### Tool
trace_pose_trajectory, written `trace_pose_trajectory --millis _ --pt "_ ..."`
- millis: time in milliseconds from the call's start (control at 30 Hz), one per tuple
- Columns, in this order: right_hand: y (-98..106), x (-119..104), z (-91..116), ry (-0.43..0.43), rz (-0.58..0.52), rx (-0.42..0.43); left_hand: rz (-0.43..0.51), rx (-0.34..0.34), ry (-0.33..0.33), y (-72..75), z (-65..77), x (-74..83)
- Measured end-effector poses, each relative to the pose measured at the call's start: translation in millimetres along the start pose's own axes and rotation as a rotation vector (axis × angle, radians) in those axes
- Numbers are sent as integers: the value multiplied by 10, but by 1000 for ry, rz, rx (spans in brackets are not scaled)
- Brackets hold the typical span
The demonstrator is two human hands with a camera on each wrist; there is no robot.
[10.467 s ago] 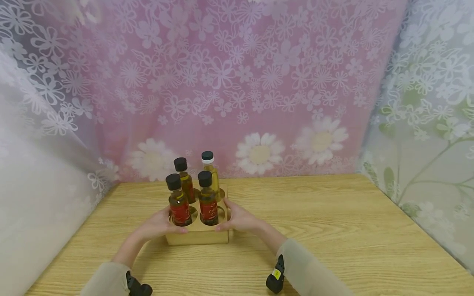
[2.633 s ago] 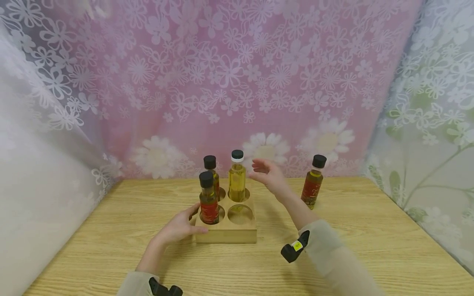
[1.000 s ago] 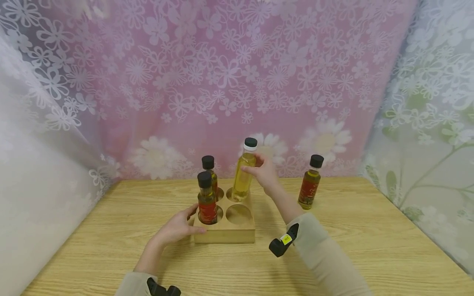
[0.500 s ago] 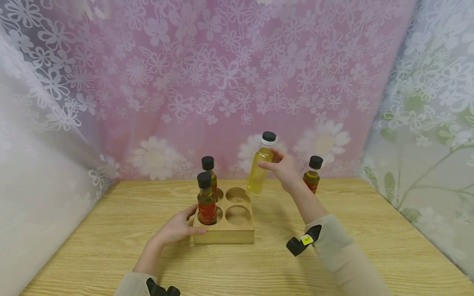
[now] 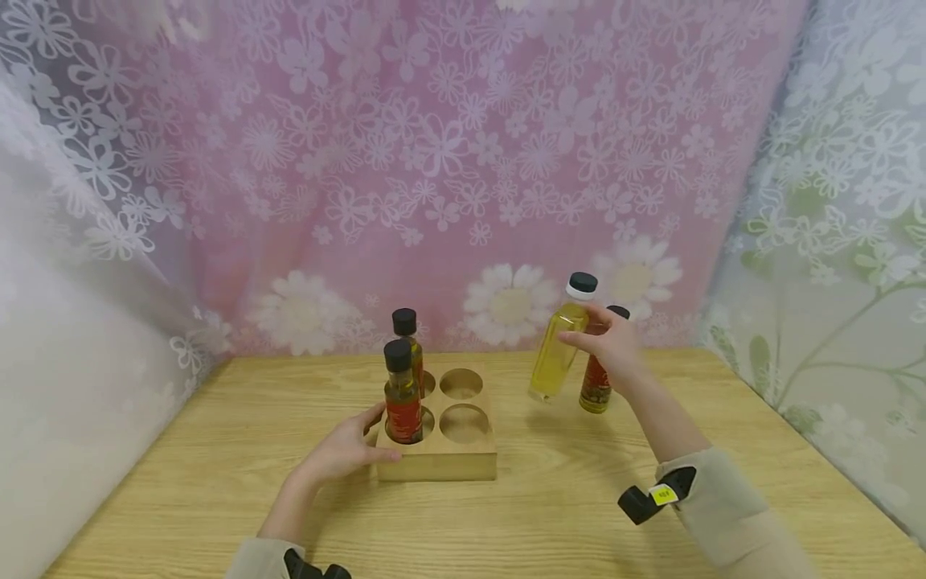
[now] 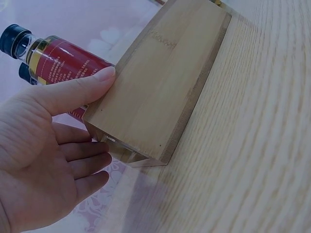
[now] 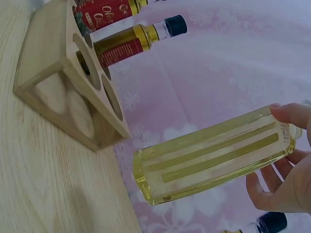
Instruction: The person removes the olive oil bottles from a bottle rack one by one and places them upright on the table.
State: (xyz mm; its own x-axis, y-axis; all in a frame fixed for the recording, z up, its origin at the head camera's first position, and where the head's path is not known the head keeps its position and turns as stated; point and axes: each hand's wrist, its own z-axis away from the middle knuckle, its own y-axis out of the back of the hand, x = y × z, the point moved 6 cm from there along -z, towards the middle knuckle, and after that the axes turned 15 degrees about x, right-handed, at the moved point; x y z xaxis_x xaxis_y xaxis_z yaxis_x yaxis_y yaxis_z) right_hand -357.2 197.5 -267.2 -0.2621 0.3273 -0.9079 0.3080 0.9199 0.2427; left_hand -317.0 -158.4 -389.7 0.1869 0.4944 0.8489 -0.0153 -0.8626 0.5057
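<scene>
My right hand (image 5: 611, 346) grips a glass bottle of clear yellow oil (image 5: 557, 354) near its neck. The bottle has a dark cap with a white collar, tilts with its base to the left, and is held above the table. In the right wrist view the yellow bottle (image 7: 214, 155) shows no label on this side. My left hand (image 5: 347, 446) holds the front left corner of a wooden bottle rack (image 5: 448, 465), thumb on the front and fingers at the side. Two black-capped, red-labelled bottles stand in its left holes, the front bottle (image 5: 403, 402) partly covering the rear bottle (image 5: 407, 326).
A third red-labelled bottle (image 5: 596, 390) stands on the table right of the rack, partly behind my right hand. The rack's two right holes hold no bottle. A pink floral curtain (image 5: 463, 161) hangs along the table's (image 5: 289, 402) back edge.
The red-labelled bottle from the front right hole now stands on the table. The yellow oil bottle has been lifted from the rear right hole and carried right. The left hand stays at the rack.
</scene>
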Motion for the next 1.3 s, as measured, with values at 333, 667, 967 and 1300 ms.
trace_pose_trajectory --millis 333,667,967,1300 --pt "400 116 133 -16 24 -10 -13 7 -3 -8 -2 -31" --pt "701 332 230 -7 85 -7 -7 2 -13 -5 5 -21" --pt "869 481 274 61 121 33 -13 1 -16 7 6 -16" --pt "946 667 305 12 220 27 -13 11 -6 -6 -2 -39"
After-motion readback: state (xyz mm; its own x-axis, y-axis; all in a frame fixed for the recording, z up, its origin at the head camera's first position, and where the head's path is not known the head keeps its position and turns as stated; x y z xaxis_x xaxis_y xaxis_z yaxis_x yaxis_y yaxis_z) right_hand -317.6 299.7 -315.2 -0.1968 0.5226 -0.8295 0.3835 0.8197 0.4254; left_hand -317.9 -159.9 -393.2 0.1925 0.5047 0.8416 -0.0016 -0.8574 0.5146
